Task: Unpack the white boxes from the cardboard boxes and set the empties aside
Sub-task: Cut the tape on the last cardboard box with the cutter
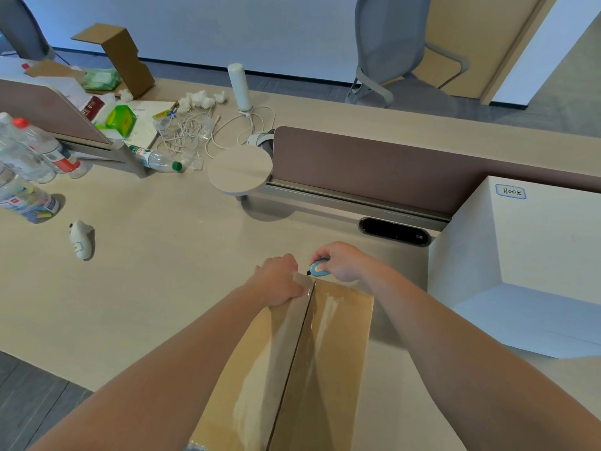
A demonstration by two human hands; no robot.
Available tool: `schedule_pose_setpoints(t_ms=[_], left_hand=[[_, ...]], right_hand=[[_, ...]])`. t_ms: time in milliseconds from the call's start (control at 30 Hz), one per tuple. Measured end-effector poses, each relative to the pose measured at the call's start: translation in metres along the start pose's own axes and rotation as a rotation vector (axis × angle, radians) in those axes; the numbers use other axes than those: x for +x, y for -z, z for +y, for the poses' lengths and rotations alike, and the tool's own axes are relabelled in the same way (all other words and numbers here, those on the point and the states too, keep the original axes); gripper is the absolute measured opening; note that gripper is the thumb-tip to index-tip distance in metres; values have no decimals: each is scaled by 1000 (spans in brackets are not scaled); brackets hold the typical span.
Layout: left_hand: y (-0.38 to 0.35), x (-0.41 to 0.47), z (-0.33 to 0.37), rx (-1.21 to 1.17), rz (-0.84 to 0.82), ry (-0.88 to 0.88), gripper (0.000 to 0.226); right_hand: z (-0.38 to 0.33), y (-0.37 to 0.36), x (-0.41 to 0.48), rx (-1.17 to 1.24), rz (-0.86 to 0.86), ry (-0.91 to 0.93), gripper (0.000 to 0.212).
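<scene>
A long cardboard box (pixel 338 336) lies on the desk in front of me, its top flaps taped along the centre seam. My left hand (pixel 279 281) grips the far end of the left flap, which is lifted a little along the seam. My right hand (pixel 341 260) holds a small blue box cutter (pixel 319 267) just beyond the box's far edge, its blade pointing at the seam's end. A big white box (pixel 527 265) labelled "H005" stands on the desk to the right.
The desk (pixel 156 271) carries plastic bottles (pixel 29 157) at the left, a white controller (pixel 81 239), tangled cables (pixel 188 135) and an open cardboard box (pixel 120 56) at the back. A brown divider panel (pixel 374 167) and a round shelf (pixel 240 169) stand behind the hands. A grey chair (pixel 390 47) is beyond.
</scene>
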State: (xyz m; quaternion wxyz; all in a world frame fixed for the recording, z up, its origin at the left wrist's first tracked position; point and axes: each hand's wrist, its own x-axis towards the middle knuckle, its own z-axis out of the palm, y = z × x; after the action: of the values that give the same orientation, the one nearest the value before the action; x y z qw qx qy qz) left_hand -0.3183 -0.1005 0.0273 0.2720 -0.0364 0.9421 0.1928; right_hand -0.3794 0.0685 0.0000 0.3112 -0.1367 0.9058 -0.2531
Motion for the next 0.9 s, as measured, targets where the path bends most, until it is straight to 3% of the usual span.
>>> schedule_pose_setpoints(t_ms=[167,500,900], left_hand=[[0,1,2,4,-11,5,48],[2,0,4,-1,-27,11,51],[6,-8,11,0,-16,25,51]], right_hand=[[12,16,-8,-78,-89,9,24],[11,5,-6,124,98,-44,18],[-9,-14,5,159,78,-27,17]])
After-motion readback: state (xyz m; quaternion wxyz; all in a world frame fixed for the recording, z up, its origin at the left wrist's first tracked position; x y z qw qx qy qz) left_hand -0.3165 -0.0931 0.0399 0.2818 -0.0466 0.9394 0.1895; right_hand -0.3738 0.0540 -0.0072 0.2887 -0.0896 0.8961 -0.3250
